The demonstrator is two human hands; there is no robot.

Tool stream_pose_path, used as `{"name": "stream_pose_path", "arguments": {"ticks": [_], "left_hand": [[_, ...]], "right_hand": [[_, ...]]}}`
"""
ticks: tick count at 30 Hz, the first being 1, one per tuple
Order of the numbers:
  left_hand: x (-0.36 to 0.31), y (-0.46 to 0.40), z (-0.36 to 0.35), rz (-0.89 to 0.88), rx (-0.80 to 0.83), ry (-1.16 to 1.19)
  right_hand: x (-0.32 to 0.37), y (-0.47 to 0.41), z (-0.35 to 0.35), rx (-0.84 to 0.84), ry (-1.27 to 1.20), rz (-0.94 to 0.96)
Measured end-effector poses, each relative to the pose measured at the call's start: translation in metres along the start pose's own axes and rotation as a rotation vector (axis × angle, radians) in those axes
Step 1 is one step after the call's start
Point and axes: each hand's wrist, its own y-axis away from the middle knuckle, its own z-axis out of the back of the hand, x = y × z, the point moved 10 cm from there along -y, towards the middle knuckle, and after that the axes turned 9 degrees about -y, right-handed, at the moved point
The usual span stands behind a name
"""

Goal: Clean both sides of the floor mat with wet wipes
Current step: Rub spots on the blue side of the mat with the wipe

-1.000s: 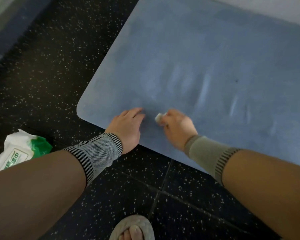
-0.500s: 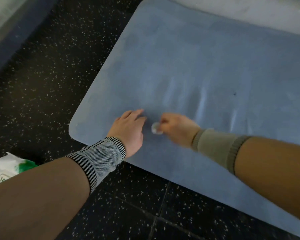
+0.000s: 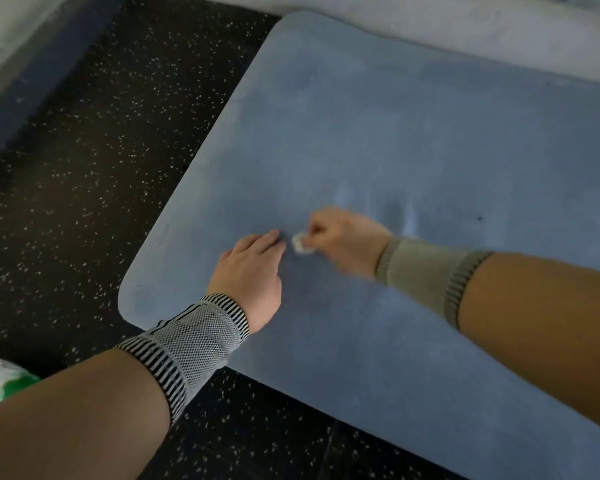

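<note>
Scrubbing further up the flat blue foam floor mat (image 3: 413, 140) on the speckled floor now, right hand (image 3: 343, 240) pinching a balled white wet wipe (image 3: 301, 242), left hand (image 3: 253, 271) flat, so this side's not finished yet.

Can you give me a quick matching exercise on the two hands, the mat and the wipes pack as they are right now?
Things:
1. left hand
2. right hand
3. floor mat
4. wipes pack

States or places:
A. lies on the dark speckled floor at the lower left edge of the view
B. pinches a small wadded wipe against the mat
C. rests flat on the mat, fingers straight
D. blue, spread out on the floor, with pale streaks near the middle

Pairs: 1-C, 2-B, 3-D, 4-A
</note>
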Motion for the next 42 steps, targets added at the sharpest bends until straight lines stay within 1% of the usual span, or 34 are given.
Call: {"name": "stream_pose_path", "arguments": {"ticks": [2, 3, 4, 6, 7, 8, 9, 10, 11, 13, 15, 16, 17, 18, 20, 21, 22, 23, 24, 25, 27, 29, 30, 31, 32, 33, 34, 35, 36, 37, 38, 39, 40, 42], "left_hand": [[0.002, -0.004, 0.004, 0.012, -0.037, 0.022], [0.003, -0.006, 0.006, 0.022, -0.057, 0.046], [0.004, -0.009, 0.010, 0.033, -0.079, 0.072], [0.007, -0.016, 0.016, 0.045, -0.123, 0.112], [0.008, -0.020, 0.019, 0.047, -0.139, 0.126], [0.008, -0.023, 0.021, 0.047, -0.147, 0.138], [0.007, -0.026, 0.022, 0.043, -0.147, 0.147], [0.005, -0.028, 0.023, 0.036, -0.145, 0.150], [0.002, -0.031, 0.024, 0.027, -0.145, 0.147], [-0.003, -0.037, 0.028, 0.007, -0.147, 0.127], [-0.006, -0.048, 0.031, 0.005, -0.130, 0.099], [-0.007, -0.055, 0.033, 0.011, -0.112, 0.086], [-0.007, -0.063, 0.033, 0.019, -0.086, 0.072], [-0.007, -0.071, 0.033, 0.029, -0.054, 0.059], [-0.006, -0.084, 0.030, 0.044, 0.022, 0.036], [-0.007, -0.089, 0.027, 0.045, 0.065, 0.020], [-0.008, -0.093, 0.023, 0.042, 0.108, -0.003], [-0.009, -0.095, 0.020, 0.038, 0.141, -0.031], [-0.010, -0.096, 0.017, 0.032, 0.160, -0.056], [-0.011, -0.098, 0.017, 0.026, 0.169, -0.073], [-0.014, -0.100, 0.018, 0.020, 0.188, -0.105], [-0.016, -0.101, 0.022, 0.029, 0.205, -0.153], [-0.017, -0.102, 0.024, 0.033, 0.212, -0.169], [-0.018, -0.102, 0.025, 0.034, 0.218, -0.177], [-0.019, -0.102, 0.025, 0.033, 0.225, -0.182], [-0.019, -0.101, 0.025, 0.031, 0.230, -0.184], [-0.018, -0.099, 0.025, 0.026, 0.230, -0.183], [-0.018, -0.098, 0.025, 0.018, 0.228, -0.177], [-0.018, -0.098, 0.024, 0.009, 0.224, -0.174], [-0.018, -0.097, 0.024, 0.001, 0.224, -0.178], [-0.018, -0.097, 0.022, -0.005, 0.228, -0.189], [-0.017, -0.097, 0.020, -0.012, 0.235, -0.200], [-0.017, -0.098, 0.018, -0.017, 0.242, -0.209], [-0.016, -0.100, 0.016, -0.016, 0.246, -0.210]], "right_hand": [[-0.029, -0.023, 0.049, -0.193, -0.076, -0.181], [-0.038, -0.027, 0.064, -0.278, -0.107, -0.226], [-0.043, -0.027, 0.068, -0.318, -0.136, -0.238], [-0.029, -0.012, 0.046, -0.262, -0.186, -0.195], [-0.017, 0.001, 0.021, -0.187, -0.188, -0.127], [0.001, 0.020, -0.010, -0.078, -0.159, -0.032], [0.012, 0.036, -0.033, 0.028, -0.098, 0.036], [0.012, 0.041, -0.039, 0.079, -0.036, 0.070], [0.007, 0.033, -0.026, 0.052, -0.002, 0.102], [-0.010, 0.001, 0.022, -0.092, 0.036, 0.067], [-0.039, -0.027, 0.082, -0.298, 0.126, -0.078], [-0.053, -0.032, 0.102, -0.371, 0.146, -0.150], [-0.058, -0.032, 0.105, -0.391, 0.133, -0.160], [-0.056, -0.026, 0.098, -0.377, 0.102, -0.138], [-0.038, 0.005, 0.060, -0.297, 0.167, 0.022], [-0.027, 0.026, 0.034, -0.220, 0.184, 0.115], [-0.016, 0.044, 0.008, -0.098, 0.151, 0.184], [-0.014, 0.055, -0.009, 0.023, 0.167, 0.232], [-0.020, 0.053, -0.007, 0.087, 0.174, 0.219], [-0.031, 0.041, 0.007, 0.079, 0.209, 0.169], [-0.048, 0.014, 0.039, -0.019, 0.212, 0.081], [-0.051, -0.010, 0.064, -0.166, 0.197, 0.053], [-0.050, -0.014, 0.074, -0.265, 0.153, 0.033], [-0.045, -0.014, 0.076, -0.328, 0.145, 0.042], [-0.039, -0.009, 0.070, -0.353, 0.145, 0.055], [-0.028, -0.002, 0.058, -0.332, 0.155, 0.109], [-0.017, 0.005, 0.036, -0.231, 0.140, 0.163], [-0.004, 0.013, 0.009, -0.079, 0.145, 0.238], [0.002, 0.019, -0.005, 0.037, 0.190, 0.295], [-0.003, 0.016, -0.001, 0.052, 0.241, 0.312], [-0.006, 0.006, 0.019, -0.005, 0.287, 0.306], [-0.023, -0.008, 0.038, -0.058, 0.306, 0.219], [-0.041, -0.022, 0.061, -0.125, 0.268, 0.111], [-0.061, -0.039, 0.088, -0.204, 0.259, -0.062]]}}
